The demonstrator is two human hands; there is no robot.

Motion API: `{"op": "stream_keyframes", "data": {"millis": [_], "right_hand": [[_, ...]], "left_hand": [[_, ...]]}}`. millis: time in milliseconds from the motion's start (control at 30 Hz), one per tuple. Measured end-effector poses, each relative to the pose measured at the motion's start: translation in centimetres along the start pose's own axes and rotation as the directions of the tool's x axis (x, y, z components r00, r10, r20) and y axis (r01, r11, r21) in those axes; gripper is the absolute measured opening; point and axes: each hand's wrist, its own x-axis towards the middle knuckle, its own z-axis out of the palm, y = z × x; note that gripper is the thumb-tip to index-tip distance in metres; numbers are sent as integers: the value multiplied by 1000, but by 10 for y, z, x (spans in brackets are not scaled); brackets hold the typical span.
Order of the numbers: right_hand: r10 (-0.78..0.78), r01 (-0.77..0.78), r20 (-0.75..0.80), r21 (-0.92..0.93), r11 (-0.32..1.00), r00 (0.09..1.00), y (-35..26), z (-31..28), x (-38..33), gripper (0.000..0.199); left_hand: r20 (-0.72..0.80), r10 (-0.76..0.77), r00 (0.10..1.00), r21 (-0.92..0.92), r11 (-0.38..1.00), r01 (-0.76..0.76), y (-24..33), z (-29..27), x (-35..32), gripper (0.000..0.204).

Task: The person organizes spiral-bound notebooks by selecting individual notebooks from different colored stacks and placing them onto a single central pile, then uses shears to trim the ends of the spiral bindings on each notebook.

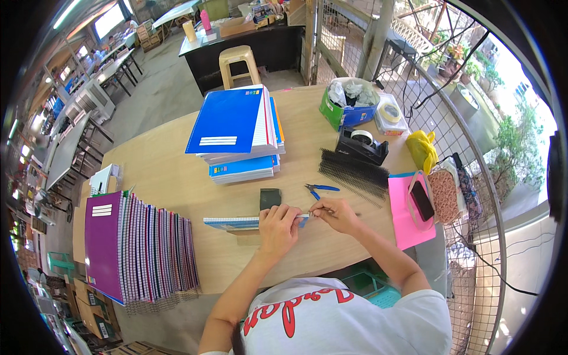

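My left hand [279,229] is closed around the right part of a blue-edged notebook [232,223], which stands on its long edge on the table in front of me. At the notebook's right end, my right hand [335,215] pinches with thumb and forefinger; what lies between the fingertips is too small to make out. Just behind the notebook is a dark block [270,197]. Blue-handled pliers [321,187] lie beyond my right hand, jaws to the left. Behind them rests a pile of black binding coils [358,170].
Blue notebooks [225,121] are stacked at the back; a long row of coil-bound notebooks [103,242] stands at left. At right are a tape dispenser [362,146], a green-and-blue box [350,112], a yellow bundle [421,149], a pink sheet [408,228] and a phone [422,200]. Wire mesh [473,195] borders the right.
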Motion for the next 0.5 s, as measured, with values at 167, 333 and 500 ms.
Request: {"op": "stream_keyframes", "data": {"millis": [167, 333, 500], "right_hand": [[-199, 202, 37, -122, 972, 979, -30, -4, -4, 13], [-373, 436, 237, -342, 832, 897, -36, -5, -11, 12], [-371, 474, 327, -334, 815, 869, -42, -3, -15, 14]], "left_hand": [[-19, 152, 988, 48, 987, -151, -9, -1, -20, 15], [-67, 202, 977, 67, 978, -198, -8, 6, -54, 19], [-78, 212, 974, 86, 975, -205, -6, 6, -61, 21]]}}
